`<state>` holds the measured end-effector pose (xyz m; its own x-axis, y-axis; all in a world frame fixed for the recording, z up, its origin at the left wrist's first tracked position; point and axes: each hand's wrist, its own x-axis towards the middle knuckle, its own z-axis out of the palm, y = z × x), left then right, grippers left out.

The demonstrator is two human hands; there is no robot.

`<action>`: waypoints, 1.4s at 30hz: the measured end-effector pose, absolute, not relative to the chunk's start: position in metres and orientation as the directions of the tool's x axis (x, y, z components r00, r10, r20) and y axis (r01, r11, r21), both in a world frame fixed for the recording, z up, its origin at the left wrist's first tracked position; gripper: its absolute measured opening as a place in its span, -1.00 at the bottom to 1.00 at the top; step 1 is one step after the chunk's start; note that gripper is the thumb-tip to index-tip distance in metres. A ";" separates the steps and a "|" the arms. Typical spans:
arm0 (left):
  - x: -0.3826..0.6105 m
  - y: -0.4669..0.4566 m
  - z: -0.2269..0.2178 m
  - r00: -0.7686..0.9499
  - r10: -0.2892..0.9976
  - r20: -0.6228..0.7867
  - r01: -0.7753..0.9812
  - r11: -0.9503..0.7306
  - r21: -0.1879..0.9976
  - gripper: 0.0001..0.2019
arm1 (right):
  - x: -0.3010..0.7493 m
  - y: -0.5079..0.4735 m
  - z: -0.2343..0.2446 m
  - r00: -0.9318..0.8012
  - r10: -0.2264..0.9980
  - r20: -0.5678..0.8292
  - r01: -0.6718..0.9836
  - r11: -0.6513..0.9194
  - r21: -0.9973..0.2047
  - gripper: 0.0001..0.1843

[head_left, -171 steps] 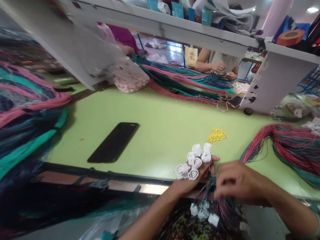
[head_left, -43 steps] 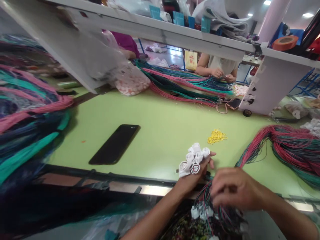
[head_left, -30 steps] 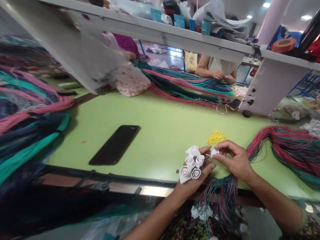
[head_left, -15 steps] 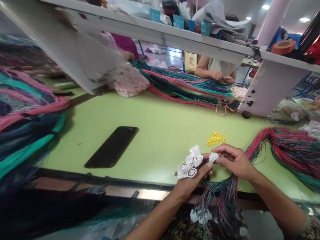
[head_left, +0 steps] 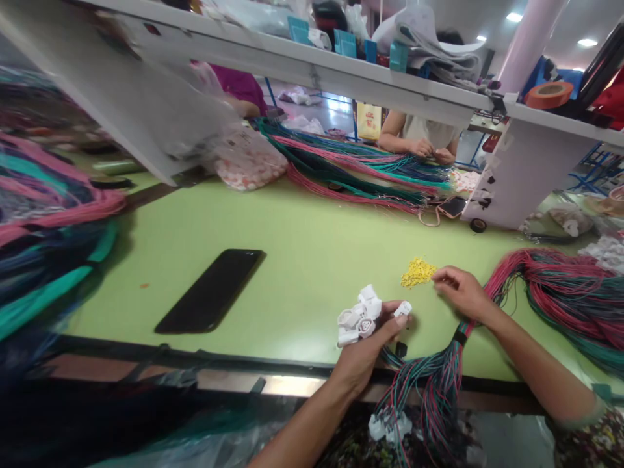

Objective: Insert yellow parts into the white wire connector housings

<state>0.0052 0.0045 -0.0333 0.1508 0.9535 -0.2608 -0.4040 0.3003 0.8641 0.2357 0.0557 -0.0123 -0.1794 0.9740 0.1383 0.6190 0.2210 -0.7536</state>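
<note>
left hand curled, gripping white plastic connectors | right hand half open, empty, just beside yellow pellets | multicolour wire bundle hanging over edge of green worktop

Head view, facing forward and down across a green workbench

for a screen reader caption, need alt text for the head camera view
A person's left hand holds a cluster of white plastic connectors over a green workbench, while the right hand is beside a small pile of yellow pieces. Red and green wire bundles lie on the bench, and a co-worker works at its far side.
</note>
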 end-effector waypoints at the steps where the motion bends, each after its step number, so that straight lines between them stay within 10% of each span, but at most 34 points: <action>1: 0.006 0.005 -0.033 0.155 0.951 -0.269 -0.412 0.310 0.857 -0.68 | 0.236 0.059 -0.017 -0.204 0.969 0.138 0.641 0.239 -0.730 -0.84; 23: 0.011 0.008 -0.033 0.143 0.940 -0.308 -0.465 0.339 0.818 -0.70 | 0.215 0.063 -0.035 -0.146 0.977 0.155 0.718 0.212 -0.663 -0.87; 42: 0.013 0.008 -0.029 0.154 0.941 -0.303 -0.558 0.336 0.759 -0.77 | 0.197 0.037 -0.012 -0.301 0.942 0.146 0.219 0.217 -0.951 -0.91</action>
<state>0.0130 0.0077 -0.0287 0.1541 0.9405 -0.3027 -0.5577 0.3357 0.7591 0.1965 0.0368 -0.0116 -0.3008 0.9425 0.1457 0.2186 0.2168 -0.9514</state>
